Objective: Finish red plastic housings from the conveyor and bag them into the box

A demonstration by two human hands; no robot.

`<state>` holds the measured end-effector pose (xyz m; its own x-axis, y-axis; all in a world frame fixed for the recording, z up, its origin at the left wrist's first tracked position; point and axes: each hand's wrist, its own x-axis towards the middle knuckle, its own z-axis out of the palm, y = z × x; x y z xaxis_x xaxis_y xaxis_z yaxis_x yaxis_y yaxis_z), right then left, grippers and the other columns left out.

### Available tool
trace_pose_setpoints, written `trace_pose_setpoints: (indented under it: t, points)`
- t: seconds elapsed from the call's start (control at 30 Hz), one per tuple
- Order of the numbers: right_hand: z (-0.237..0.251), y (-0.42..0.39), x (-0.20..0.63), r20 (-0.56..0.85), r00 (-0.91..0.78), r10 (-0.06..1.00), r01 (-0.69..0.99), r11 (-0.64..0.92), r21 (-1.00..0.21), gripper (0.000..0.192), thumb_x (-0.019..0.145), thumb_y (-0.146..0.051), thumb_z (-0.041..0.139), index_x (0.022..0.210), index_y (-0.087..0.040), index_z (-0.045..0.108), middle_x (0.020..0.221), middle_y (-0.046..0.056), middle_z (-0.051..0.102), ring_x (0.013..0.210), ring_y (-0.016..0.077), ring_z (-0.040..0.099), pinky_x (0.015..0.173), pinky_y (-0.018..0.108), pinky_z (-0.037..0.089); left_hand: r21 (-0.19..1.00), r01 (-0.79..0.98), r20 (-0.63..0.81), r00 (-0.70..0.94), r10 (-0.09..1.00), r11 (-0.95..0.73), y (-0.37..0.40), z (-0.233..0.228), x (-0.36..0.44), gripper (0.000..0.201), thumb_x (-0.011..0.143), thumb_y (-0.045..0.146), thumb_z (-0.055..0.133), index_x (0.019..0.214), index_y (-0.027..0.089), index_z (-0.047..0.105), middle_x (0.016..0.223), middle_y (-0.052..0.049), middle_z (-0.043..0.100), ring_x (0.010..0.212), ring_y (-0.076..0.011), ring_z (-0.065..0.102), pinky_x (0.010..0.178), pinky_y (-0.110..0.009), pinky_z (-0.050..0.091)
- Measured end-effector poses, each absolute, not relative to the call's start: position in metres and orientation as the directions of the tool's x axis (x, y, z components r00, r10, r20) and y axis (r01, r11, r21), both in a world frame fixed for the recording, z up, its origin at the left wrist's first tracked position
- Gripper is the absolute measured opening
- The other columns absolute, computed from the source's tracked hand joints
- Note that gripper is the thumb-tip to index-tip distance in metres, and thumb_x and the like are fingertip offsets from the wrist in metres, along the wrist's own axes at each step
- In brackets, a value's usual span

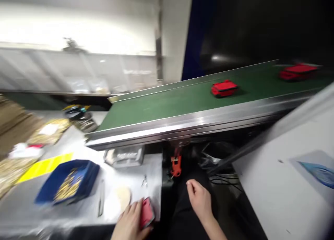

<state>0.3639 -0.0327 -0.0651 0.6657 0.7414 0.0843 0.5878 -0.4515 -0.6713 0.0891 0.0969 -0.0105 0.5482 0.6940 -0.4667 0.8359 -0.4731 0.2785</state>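
My left hand (129,222) rests at the right edge of the table with its fingers closed around a red block-like part with a dark edge (147,213). My right hand (199,198) is over my dark-clothed lap, fingers curled into a loose fist; whatever may be inside is hidden. Beside the left hand lies a round beige piece (123,197). A small metal item (144,180) is just beyond it, and metal tweezers (101,198) lie further left. A blue bin (90,179) holds many small brass-coloured pieces (69,186).
A green conveyor belt (156,106) with a metal rail (156,128) crosses ahead, carrying two red parts, one nearer (224,88) and one farther (299,72). An orange tool (176,165) hangs under it. A white panel (284,153) stands at right. Bags (49,130) lie left.
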Motion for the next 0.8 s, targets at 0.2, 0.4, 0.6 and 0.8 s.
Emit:
trace_pose_setpoints:
  t: [0.2,0.4,0.6,0.8]
  points:
    - [-0.056,0.015,0.306,-0.108,0.438,0.893,0.556,-0.363,-0.748,0.029,0.102,-0.038,0.044,0.097,-0.027,0.071,0.097,0.002,0.076,0.08,0.0196,0.072,0.071,0.027,0.049,0.261,0.825,-0.319,0.564,0.762,-0.501,0.093,-0.032,0.089,0.084,0.074,0.02,0.065,0.154,0.013,0.042,0.151,-0.018,0.054,0.141,-0.0358,0.048,0.115,-0.051,0.039]
    - [-0.057,0.072,0.264,-0.087,0.319,0.944,0.554,-0.26,-0.791,0.03,0.098,-0.033,0.045,0.101,-0.023,0.073,0.104,0.005,0.076,0.09,0.0211,0.073,0.081,0.029,0.053,0.284,0.84,-0.257,0.532,0.807,-0.463,0.11,-0.02,0.07,0.1,0.069,0.025,0.081,0.158,0.024,0.034,0.164,-0.014,0.04,0.153,-0.0365,0.032,0.126,-0.055,0.025]
    - [-0.054,0.043,0.248,-0.115,0.301,0.946,0.425,-0.242,-0.872,0.038,0.099,-0.046,0.046,0.104,-0.023,0.076,0.103,0.009,0.078,0.088,0.0223,0.074,0.077,0.027,0.057,0.226,0.951,-0.16,0.249,0.955,-0.21,0.233,0.041,-0.037,0.032,0.104,0.033,0.041,0.119,0.022,0.067,0.118,-0.013,0.072,0.108,-0.0267,0.068,0.097,-0.042,0.052]
    - [-0.059,0.009,0.232,-0.187,0.207,0.96,0.359,-0.252,-0.898,0.035,0.097,-0.051,0.053,0.1,-0.025,0.077,0.092,0.006,0.078,0.082,0.0217,0.076,0.072,0.023,0.059,0.163,0.97,-0.339,0.225,0.914,-0.178,0.338,0.006,-0.098,0.026,0.096,0.036,0.067,0.112,0.015,0.068,0.116,-0.008,0.07,0.107,-0.0233,0.067,0.097,-0.047,0.055]
